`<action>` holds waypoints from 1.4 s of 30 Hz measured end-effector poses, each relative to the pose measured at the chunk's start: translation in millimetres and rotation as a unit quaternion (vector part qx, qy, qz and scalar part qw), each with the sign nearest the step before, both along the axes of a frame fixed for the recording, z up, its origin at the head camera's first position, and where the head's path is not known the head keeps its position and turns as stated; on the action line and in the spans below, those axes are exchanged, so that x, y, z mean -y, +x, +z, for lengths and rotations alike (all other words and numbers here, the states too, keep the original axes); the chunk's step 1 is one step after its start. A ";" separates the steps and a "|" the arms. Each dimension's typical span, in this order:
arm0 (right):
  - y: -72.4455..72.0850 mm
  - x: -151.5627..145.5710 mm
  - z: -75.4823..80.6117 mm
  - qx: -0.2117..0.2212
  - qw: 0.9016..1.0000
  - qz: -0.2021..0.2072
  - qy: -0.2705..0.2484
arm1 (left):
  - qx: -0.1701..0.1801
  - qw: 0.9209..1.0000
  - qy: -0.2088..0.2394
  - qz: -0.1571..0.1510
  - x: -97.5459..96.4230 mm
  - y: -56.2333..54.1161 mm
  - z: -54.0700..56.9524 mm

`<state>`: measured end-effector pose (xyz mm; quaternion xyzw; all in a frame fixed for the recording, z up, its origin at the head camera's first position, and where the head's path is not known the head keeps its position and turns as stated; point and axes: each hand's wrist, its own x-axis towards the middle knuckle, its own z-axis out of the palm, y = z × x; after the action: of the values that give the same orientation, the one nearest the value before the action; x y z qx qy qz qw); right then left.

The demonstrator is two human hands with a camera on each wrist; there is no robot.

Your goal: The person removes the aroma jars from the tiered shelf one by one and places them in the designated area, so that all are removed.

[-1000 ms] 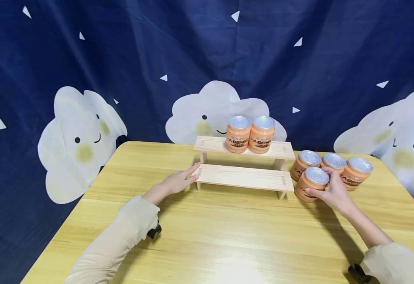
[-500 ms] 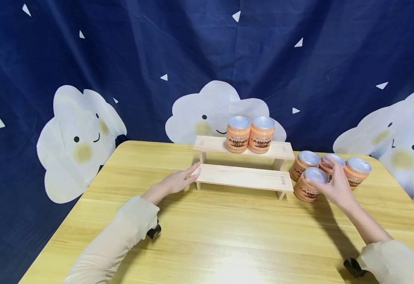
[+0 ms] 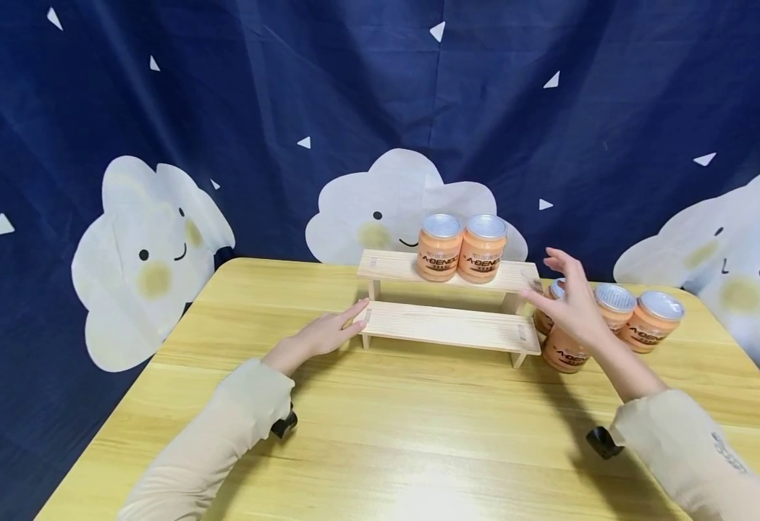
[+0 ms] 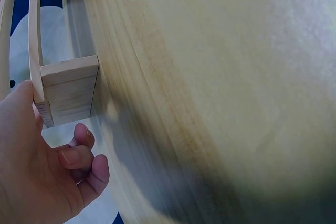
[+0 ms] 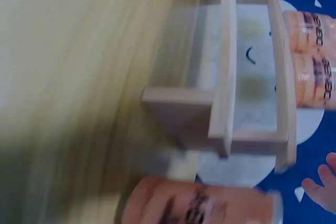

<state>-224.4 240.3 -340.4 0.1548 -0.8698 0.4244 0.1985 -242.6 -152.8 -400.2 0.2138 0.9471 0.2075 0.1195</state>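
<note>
A two-step wooden shelf point(image 3: 448, 325) stands on the table. My left hand point(image 3: 318, 335) holds the left end of its lower board, thumb at the front corner; the other fingers curl below the board in the left wrist view. Two orange jars point(image 3: 480, 259) with clear ridged lids sit side by side on the upper board, right of its middle. My right hand point(image 3: 572, 300) is raised over the jars at the shelf's right end, fingers spread and holding nothing. It partly covers a front jar point(image 3: 565, 354) and a back jar point(image 3: 541, 320).
Two more orange jars point(image 3: 652, 323) stand to the right of the right hand, close together. The wooden table point(image 3: 386, 427) ends just behind the shelf, at a dark blue curtain point(image 3: 367, 79) with white clouds. The lower board holds no jar.
My right hand has let go of the front jar and moved up and left, towards the shelf's right end. The left hand and the jars on the upper board stay put.
</note>
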 end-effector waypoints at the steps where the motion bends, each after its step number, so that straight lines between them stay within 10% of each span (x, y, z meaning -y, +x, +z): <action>1: -2.6 4.7 1.4 0.005 1.000 0.006 -0.008 | -0.001 1.000 0.001 0.000 0.1 0.4 0.3; 19: -17.2 67.2 42.5 0.075 0.988 0.058 -0.119 | 0.005 1.000 -0.006 0.004 -2.2 -2.8 -0.3; 26: -46.0 58.5 20.0 0.032 0.999 0.006 -0.041 | 0.005 1.000 -0.010 0.004 -4.7 -3.7 -1.3; 42: -28.9 30.1 17.2 0.013 0.998 -0.036 -0.050 | 0.008 1.000 -0.013 0.002 -1.7 -1.4 0.8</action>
<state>-253.3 210.2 -323.2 0.1082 -0.8550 0.4617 0.2100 -244.1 -151.1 -399.4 0.2085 0.9491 0.1972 0.1295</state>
